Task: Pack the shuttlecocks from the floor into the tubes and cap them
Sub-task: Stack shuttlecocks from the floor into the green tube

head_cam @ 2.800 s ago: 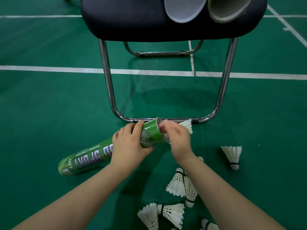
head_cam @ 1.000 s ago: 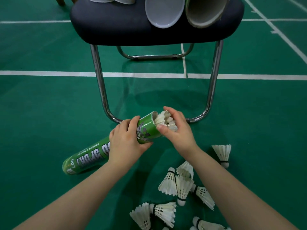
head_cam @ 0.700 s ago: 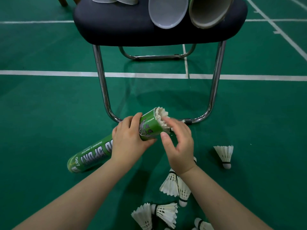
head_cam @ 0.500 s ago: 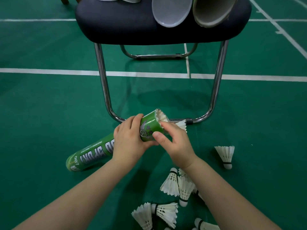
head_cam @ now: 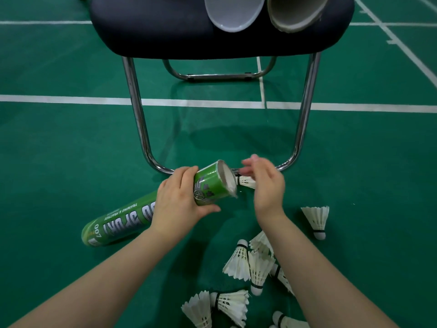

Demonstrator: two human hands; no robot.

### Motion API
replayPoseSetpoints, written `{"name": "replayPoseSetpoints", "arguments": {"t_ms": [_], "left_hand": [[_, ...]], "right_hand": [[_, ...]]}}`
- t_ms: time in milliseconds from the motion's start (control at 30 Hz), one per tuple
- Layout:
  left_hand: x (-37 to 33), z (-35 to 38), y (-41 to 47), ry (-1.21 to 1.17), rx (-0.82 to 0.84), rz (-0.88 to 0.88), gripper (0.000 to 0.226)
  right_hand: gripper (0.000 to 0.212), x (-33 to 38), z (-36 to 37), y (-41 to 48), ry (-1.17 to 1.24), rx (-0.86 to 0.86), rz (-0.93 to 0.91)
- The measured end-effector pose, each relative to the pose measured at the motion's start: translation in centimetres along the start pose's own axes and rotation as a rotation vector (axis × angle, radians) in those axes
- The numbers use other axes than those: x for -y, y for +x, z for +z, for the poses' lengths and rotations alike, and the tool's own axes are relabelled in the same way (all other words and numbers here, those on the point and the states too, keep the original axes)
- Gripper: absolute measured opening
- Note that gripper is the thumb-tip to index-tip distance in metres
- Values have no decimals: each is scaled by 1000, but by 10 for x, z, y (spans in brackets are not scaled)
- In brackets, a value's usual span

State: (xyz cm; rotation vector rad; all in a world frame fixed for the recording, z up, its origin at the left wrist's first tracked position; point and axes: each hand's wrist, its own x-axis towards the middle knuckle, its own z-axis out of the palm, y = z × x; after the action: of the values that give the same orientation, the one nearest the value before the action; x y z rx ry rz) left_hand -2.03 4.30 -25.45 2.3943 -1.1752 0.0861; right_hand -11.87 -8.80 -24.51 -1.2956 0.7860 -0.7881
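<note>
A green shuttlecock tube point(head_cam: 123, 218) lies slanted, its base on the floor and its open mouth raised to the right. My left hand point(head_cam: 179, 202) grips it just behind the mouth, where white feathers show inside. My right hand point(head_cam: 267, 185) sits right of the mouth and holds a white shuttlecock point(head_cam: 247, 182), cork end pointing at the opening and almost touching the rim. Its fingers are blurred. Several loose shuttlecocks lie on the floor: one alone point(head_cam: 316, 220), a cluster point(head_cam: 250, 263) under my right forearm, and a pair point(head_cam: 220, 306) near the bottom edge.
A black padded chair point(head_cam: 165, 31) with chrome legs point(head_cam: 137, 114) stands just beyond my hands. On its seat rest a white cap point(head_cam: 233, 13) and the open end of another tube point(head_cam: 295, 13). White court lines cross the green floor point(head_cam: 59, 150).
The feathers that stuck out of the tube mouth now sit inside it. My right hand has picked up another shuttlecock and turned its cork end to the opening. My left hand keeps its grip.
</note>
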Motion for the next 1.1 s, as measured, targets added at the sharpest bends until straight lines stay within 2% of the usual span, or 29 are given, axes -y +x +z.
{"name": "replayPoseSetpoints", "arguments": {"t_ms": [33, 100, 133, 267, 367, 433, 567, 633, 733, 867, 967, 1033, 1100], "left_hand": [[-1, 1, 1, 6, 6, 8, 95], [-3, 3, 3, 12, 14, 38, 96], [-5, 5, 3, 14, 16, 54, 96], [-12, 11, 10, 25, 5, 80, 94], [-12, 15, 17, 28, 6, 73, 94], [-12, 17, 20, 35, 4, 70, 93], [-12, 21, 23, 50, 12, 74, 93], [-11, 22, 25, 53, 14, 74, 92], [-9, 22, 28, 48, 5, 66, 91], [-9, 21, 27, 35, -21, 45, 87], [-11, 19, 24, 36, -26, 36, 86], [-11, 16, 21, 31, -32, 30, 86], [-12, 13, 17, 22, -40, 23, 87]], "right_hand": [[18, -8, -6, 8, -27, -81, 33], [5, -34, -20, 25, -156, -93, 133], [11, -51, -27, 34, -246, -99, 186], [63, -98, -51, 56, -560, -125, 332], [81, -117, -54, 66, -639, -43, 346], [73, -124, -52, 73, -676, -39, 377], [34, -128, -44, 86, -738, -54, 312], [25, -126, -41, 85, -695, -67, 264], [11, -108, -39, 76, -484, -87, 238], [26, -84, -43, 62, -146, -171, 255], [24, -64, -42, 47, 82, -232, 241], [20, -47, -37, 35, 108, -218, 188], [29, -30, -32, 25, 150, -184, 130]]}}
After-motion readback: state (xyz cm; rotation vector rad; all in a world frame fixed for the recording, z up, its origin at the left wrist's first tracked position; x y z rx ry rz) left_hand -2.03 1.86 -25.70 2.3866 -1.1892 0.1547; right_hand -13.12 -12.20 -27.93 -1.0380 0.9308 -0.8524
